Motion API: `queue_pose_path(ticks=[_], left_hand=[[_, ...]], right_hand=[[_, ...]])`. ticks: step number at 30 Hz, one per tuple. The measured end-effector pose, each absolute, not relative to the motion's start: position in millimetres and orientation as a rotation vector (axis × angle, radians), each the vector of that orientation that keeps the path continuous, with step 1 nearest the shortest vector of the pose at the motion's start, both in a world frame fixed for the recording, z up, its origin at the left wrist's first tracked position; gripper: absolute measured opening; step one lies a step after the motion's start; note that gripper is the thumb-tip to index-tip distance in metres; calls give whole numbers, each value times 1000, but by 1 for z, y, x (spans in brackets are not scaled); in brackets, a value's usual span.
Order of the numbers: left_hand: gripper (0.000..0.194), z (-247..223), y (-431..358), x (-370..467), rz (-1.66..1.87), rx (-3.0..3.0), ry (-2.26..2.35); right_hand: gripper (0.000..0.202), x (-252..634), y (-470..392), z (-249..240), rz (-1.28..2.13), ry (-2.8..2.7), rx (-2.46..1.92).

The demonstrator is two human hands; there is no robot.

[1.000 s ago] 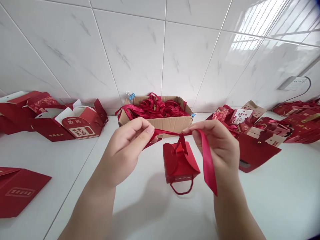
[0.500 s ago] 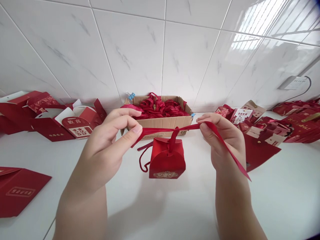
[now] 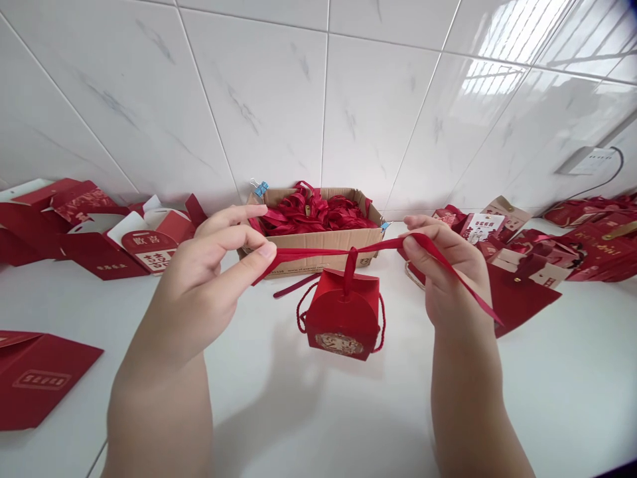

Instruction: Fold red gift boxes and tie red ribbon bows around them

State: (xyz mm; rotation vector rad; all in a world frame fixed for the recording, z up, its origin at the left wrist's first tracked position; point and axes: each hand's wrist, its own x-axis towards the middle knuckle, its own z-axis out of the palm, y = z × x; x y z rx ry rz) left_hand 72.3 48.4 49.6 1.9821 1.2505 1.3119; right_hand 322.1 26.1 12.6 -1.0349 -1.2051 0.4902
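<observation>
A small red gift box (image 3: pixel 341 315) with a gold emblem hangs tilted from a red ribbon (image 3: pixel 313 252), which is stretched nearly level above it. The ribbon is knotted over the box's top, and a red cord shows at each side of the box. My left hand (image 3: pixel 219 272) pinches the ribbon's left part between thumb and forefinger. On the other side, my right hand (image 3: pixel 450 272) pinches the right part, with a loose tail trailing down across the fingers. Under the box, its shadow falls on the white table.
Against the tiled wall stands a cardboard box (image 3: pixel 323 242) full of red ribbons, with blue binder clips on it. A dark red strip (image 3: pixel 297 285) lies before it. Red cartons (image 3: pixel 124 245) sit left, another red box (image 3: pixel 44 378) nearer, more red boxes (image 3: pixel 522 292) right.
The gift box has swung a little to the right and turned, so the cord on its right side now shows. Both hands keep their pinch on the ribbon; the left has shifted slightly left.
</observation>
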Motion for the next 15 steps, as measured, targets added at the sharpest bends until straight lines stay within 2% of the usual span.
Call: queue_pose_path(ticks=[15], left_hand=[[20,54,49,70,1459,1848,1315]], right_hand=[[17,331,33,9,496,-1171,-1110]])
